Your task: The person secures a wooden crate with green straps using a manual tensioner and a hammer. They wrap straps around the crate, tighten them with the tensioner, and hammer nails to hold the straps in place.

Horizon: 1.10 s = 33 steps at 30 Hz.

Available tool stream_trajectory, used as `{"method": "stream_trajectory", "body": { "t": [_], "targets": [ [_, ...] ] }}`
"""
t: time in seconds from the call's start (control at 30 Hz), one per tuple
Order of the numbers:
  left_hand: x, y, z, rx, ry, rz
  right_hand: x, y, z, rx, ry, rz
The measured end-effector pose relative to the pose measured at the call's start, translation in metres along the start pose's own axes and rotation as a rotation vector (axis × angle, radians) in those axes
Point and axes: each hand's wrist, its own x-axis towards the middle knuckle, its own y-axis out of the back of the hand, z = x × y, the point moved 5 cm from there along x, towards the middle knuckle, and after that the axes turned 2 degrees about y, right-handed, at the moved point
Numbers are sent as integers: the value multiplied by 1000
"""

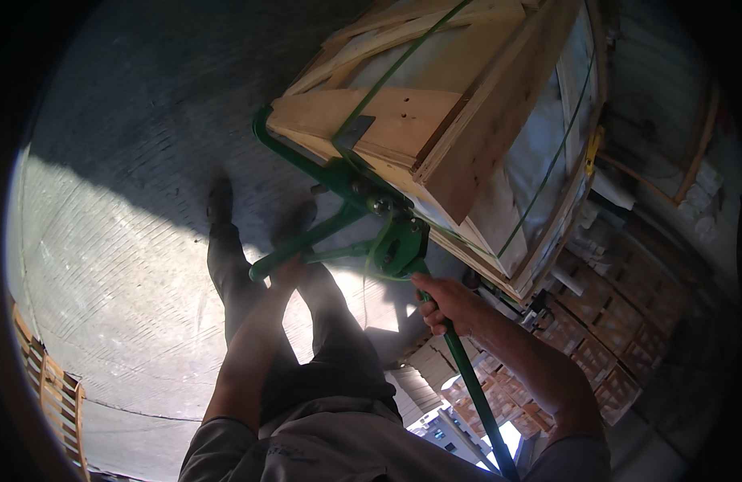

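Observation:
A green long-handled strapping tool sits against the lower corner of a wooden crate. A green strap runs over the crate's top and meets the tool's head. My right hand is wrapped round the tool's long straight handle, which slants down to the lower right. On the left, my left hand is closed at the shorter handles; its fingers are partly hidden behind the green bars. A curved green bar reaches up beside the crate's left corner. A loose strap end curves beneath the tool's head.
A second strap crosses the crate's right side. Stacked boxes stand to the right beyond it. A wooden slatted frame lies at the left edge. The concrete floor is part sunlit, part shaded; my shoes stand near the crate.

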Motion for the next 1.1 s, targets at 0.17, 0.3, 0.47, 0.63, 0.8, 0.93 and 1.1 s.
{"method": "stream_trajectory", "body": {
  "t": [0.17, 0.3, 0.47, 0.63, 0.8, 0.93, 1.1],
  "targets": [
    [1, -22, -11, 121, 40, -53, 3, 0, -1, 21, -52, 33],
    [-1, -48, -26, 254, 100, -198, 6, 1, -2, 2, -52, 20],
    [2, -47, -25, 245, 3, 11, 8, 2, 1, 6, -63, 10],
    [9, -38, -25, 317, -5, 55, 6, 3, -4, -7, -59, -1],
    [17, -45, -27, 287, -4, 179, 3, 5, -19, -20, -80, -18],
    [20, -70, -39, 216, 26, 97, 0, 3, -21, -14, -72, 25],
    [19, -66, -41, 15, -53, 115, 0, 5, -21, 36, -95, 4]
  ]
}}
